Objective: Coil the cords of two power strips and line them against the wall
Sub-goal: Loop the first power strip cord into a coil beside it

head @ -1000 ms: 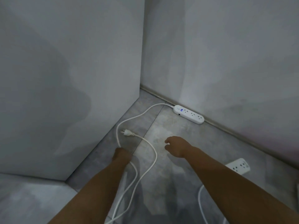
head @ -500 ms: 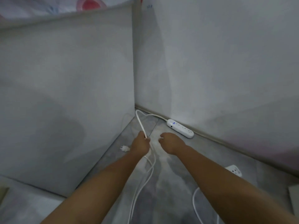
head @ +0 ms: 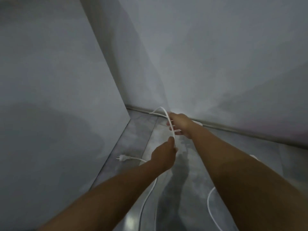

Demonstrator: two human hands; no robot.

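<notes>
A white cord [head: 164, 112] arches up off the grey floor near the wall's base. My left hand [head: 165, 154] grips it lower down, and my right hand [head: 179, 125] holds it just above, fingers curled round it. Its plug [head: 122, 158] lies on the floor to the left. The first power strip is almost hidden behind my right hand; only its end [head: 199, 123] shows by the skirting. A corner of the second strip [head: 254, 156] peeks out beyond my right forearm, and its cord [head: 210, 207] curves over the floor below.
A tall grey panel [head: 66, 97] stands on the left and meets the back wall [head: 216, 64] in a corner. A skirting strip [head: 241, 130] runs along the wall's foot. Slack cord [head: 146, 200] trails toward me under my left arm.
My right hand has moved forward and taken hold of the cord above my left hand. The cord loop has risen higher off the floor, and the view has shifted closer to the wall.
</notes>
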